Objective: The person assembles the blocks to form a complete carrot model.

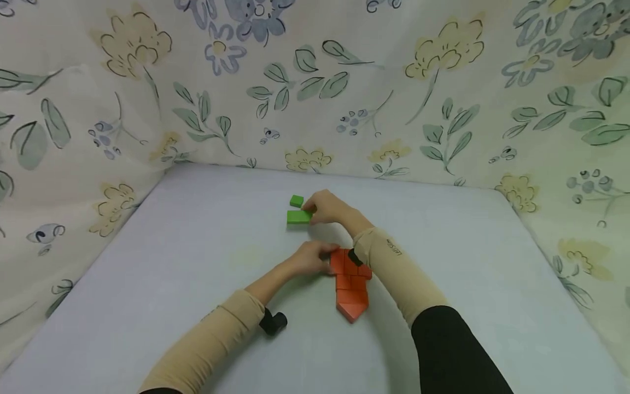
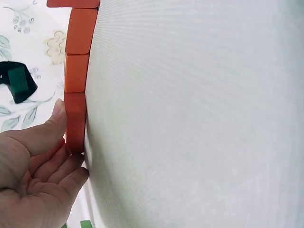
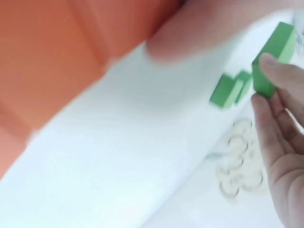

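Flat orange-red blocks (image 1: 350, 282) lie together on the white table, with a pointed piece at the near end. My left hand (image 1: 310, 258) is at their far left corner. In the left wrist view, its thumb and fingers hold an end orange-red block (image 2: 76, 118), thumb on one face and fingertips at its end. Farther back, my right hand (image 1: 328, 208) pinches the right end of a long green block (image 1: 297, 217). The right wrist view has this green block (image 3: 278, 45) between thumb and fingers. Just behind it lies a small green block (image 1: 296, 200).
Floral cloth (image 1: 305, 98) hangs around the back and sides of the white table (image 1: 206, 219). Black wrist cameras sit on the left sleeve (image 1: 273, 323) and the right sleeve (image 1: 355, 257); the right one overlaps the orange-red blocks in the head view.
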`<state>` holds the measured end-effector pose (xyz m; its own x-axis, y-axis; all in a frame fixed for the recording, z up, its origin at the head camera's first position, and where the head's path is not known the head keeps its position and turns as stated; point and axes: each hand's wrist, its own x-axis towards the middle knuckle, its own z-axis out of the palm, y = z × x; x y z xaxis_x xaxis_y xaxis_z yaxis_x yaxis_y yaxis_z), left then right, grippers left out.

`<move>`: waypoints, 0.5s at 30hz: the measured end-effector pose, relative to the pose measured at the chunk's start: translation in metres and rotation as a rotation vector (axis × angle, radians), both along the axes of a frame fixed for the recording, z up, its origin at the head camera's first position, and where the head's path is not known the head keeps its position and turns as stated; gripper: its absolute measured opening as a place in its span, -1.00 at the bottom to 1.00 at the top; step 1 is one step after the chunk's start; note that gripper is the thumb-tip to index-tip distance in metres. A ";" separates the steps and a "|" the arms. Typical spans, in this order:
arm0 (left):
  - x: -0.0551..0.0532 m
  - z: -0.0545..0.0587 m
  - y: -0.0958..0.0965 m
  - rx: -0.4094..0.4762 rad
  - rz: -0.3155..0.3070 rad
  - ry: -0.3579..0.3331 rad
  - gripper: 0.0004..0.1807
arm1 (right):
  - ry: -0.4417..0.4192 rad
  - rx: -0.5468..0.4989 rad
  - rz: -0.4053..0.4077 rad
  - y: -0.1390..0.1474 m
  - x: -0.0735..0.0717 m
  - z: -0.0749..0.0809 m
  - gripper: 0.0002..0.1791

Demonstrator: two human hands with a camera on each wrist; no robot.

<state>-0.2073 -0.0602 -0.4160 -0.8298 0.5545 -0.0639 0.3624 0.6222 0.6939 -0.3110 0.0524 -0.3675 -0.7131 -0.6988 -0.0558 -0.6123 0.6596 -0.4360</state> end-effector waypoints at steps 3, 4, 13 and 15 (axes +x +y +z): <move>-0.001 0.001 0.000 0.010 -0.003 -0.018 -0.36 | -0.012 -0.054 -0.004 0.020 0.000 0.003 -0.56; -0.001 0.001 0.000 0.013 0.001 -0.027 -0.35 | -0.020 -0.064 -0.008 0.027 0.000 0.003 -0.57; 0.000 0.001 0.002 0.033 0.030 -0.105 -0.33 | -0.092 -0.065 -0.127 0.086 0.009 -0.005 -0.59; 0.000 0.001 0.003 0.034 0.040 -0.123 -0.33 | -0.103 -0.065 -0.152 0.096 0.010 -0.008 -0.59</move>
<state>-0.2078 -0.0574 -0.4148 -0.8385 0.5245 -0.1479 0.2488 0.6099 0.7524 -0.3008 0.1482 -0.3750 -0.8037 -0.5878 -0.0922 -0.4576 0.7097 -0.5356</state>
